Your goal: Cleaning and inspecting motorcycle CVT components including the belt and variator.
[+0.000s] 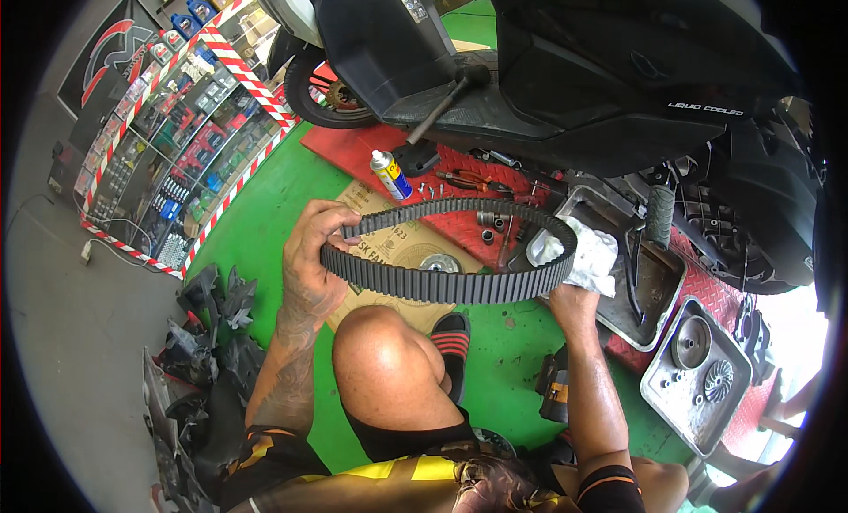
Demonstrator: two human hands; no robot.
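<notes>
In the head view, a wide black rubber belt with moulded teeth point(442, 286) hangs in the air as a loop above the person's knee, between the two hands. The left hand point(316, 248) has its fingers curled around the belt's left end. The right hand point(574, 301) clasps a crumpled white cloth point(596, 258) against the belt's right end; the cloth hides most of its fingers.

The work looks partway through: the belt is off the black scooter with glossy and matt panels point(618, 80), and wiping it seems to be the step in hand. How much of it has been wiped cannot be told. Loose parts suggest that reassembly is still left: a round, dished metal part point(691, 342) and a grey wheel with curved fins point(719, 381) lie in a shallow, stained metal tray point(698, 425).

The belt's ribs run across its band, regular and dull, while the cloth is soft and folded. Beyond the loop are a flat brown cardboard sheet point(362, 199), a red raised-pattern metal platform point(340, 146) and an upright blue-and-yellow spray can point(391, 175). The smooth green floor point(495, 363) shows below.
</notes>
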